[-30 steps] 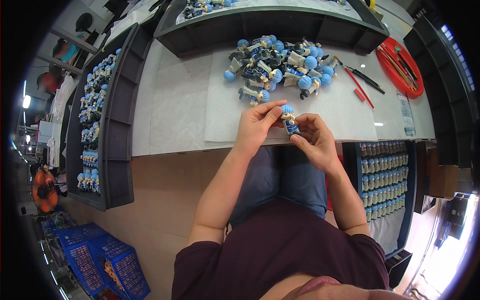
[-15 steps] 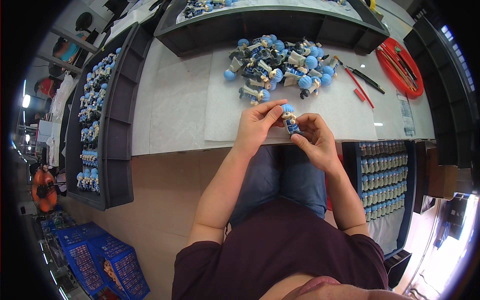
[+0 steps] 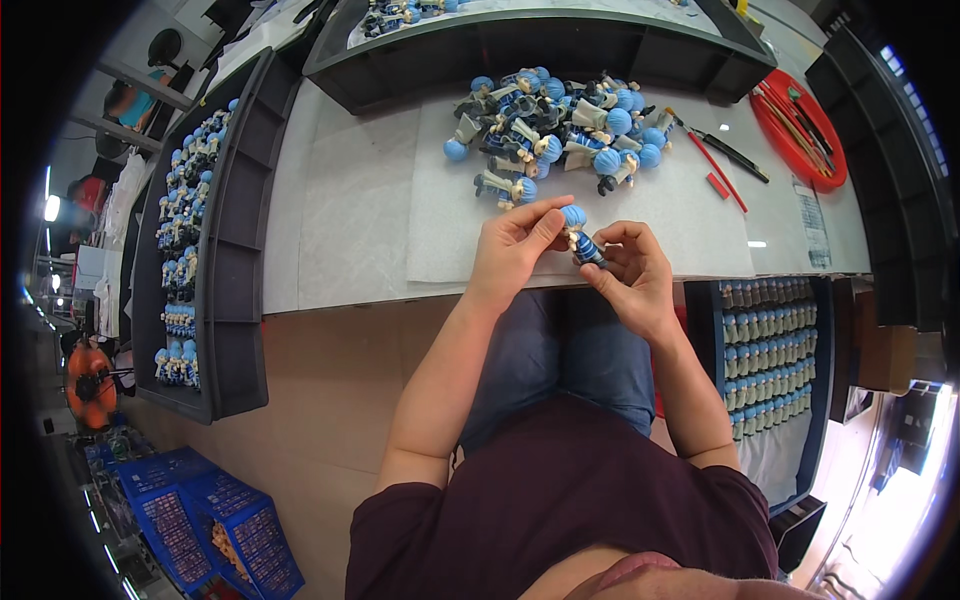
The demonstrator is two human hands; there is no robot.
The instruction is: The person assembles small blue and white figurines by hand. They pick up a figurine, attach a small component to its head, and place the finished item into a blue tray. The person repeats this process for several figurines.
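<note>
A small figurine (image 3: pixel 583 240) with light-blue hair and a dark-blue outfit is held between my two hands above the table's near edge. My left hand (image 3: pixel 517 248) pinches it near the head with thumb and fingers. At its lower end, the thumb and fingers of my right hand (image 3: pixel 632 272) close on the feet. Just beyond my hands, a heap of similar figurines (image 3: pixel 545 120) lies jumbled on a white sheet (image 3: pixel 450 235). One loose figurine (image 3: pixel 505 188) rests at the heap's near side, close to my left fingertips.
A grey bin (image 3: pixel 540 62) stands behind the heap. Another bin (image 3: pixel 235 240) with figurines is at left. Right of the heap lie a black pen-like tool (image 3: pixel 737 158), a red stick (image 3: pixel 718 172) and a red tray (image 3: pixel 780 140) of brushes. Rows of figurines (image 3: pixel 765 345) fill a lower-right tray.
The figurine has turned about its length and tilted slightly between my fingers. Both hands keep their hold in nearly the same place. The whole view has shifted a little.
</note>
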